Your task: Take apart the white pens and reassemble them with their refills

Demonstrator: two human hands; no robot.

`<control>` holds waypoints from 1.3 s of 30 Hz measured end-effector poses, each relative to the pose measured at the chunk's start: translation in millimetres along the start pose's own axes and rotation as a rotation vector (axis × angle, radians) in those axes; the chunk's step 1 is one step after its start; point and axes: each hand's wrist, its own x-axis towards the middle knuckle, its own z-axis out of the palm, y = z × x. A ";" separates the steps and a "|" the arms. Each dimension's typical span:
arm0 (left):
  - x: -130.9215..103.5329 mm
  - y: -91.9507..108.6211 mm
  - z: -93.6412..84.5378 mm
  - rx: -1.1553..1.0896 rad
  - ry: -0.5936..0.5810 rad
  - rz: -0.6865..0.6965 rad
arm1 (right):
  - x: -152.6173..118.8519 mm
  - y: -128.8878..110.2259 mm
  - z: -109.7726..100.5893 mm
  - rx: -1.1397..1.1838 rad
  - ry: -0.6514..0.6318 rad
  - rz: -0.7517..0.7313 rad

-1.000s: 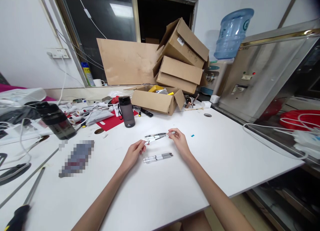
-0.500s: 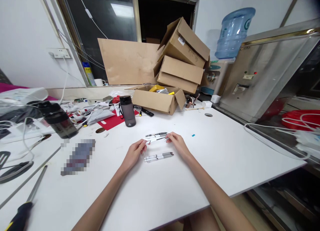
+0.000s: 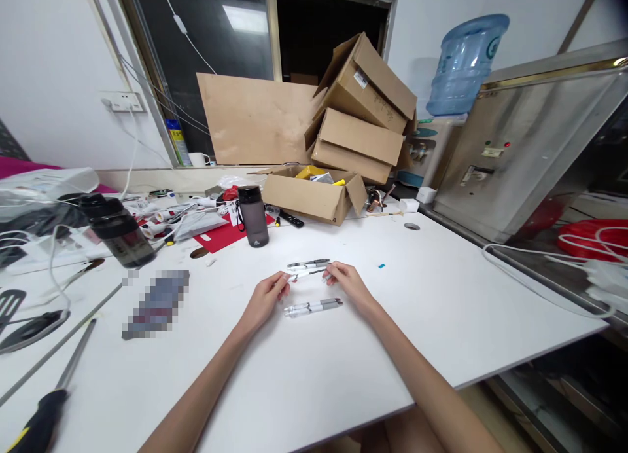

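Observation:
Between my hands is a pen in parts: a white barrel piece [image 3: 296, 277] at the left and a thin dark refill [image 3: 316, 271] running to the right. The fingers of my left hand [image 3: 265, 300] are closed on the white pen piece. My right hand [image 3: 349, 284] pinches the refill's far end, with a small pale piece also at its fingertips, too small to make out. Just beyond the hands lies a dark-gripped pen [image 3: 308, 264] on the white table [image 3: 304, 374]. Nearer to me rest pens [image 3: 313, 307] side by side, white and grey.
To the left are a pixelated flat object [image 3: 157, 306], a screwdriver [image 3: 46, 400] and a dark bottle [image 3: 118, 230]. Behind my hands stand another bottle [image 3: 254, 217] and an open cardboard box [image 3: 304, 198]. A cable [image 3: 534, 286] crosses the table's right side.
My hands hold nearly the same pose around the pen parts. The whole view has shifted slightly, so the scene sits a little farther right.

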 end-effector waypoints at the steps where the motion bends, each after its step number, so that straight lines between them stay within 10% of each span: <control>1: 0.2 -1.0 -1.0 -0.004 0.006 -0.002 | 0.8 0.1 -1.3 0.001 0.019 0.007; 12: 2.3 -5.1 -6.0 -0.088 0.054 -0.019 | 6.7 1.4 -15.4 0.096 0.209 0.014; 39: 2.0 -4.9 -1.2 -0.034 0.015 -0.020 | 5.9 -1.8 -14.8 0.058 0.202 -0.015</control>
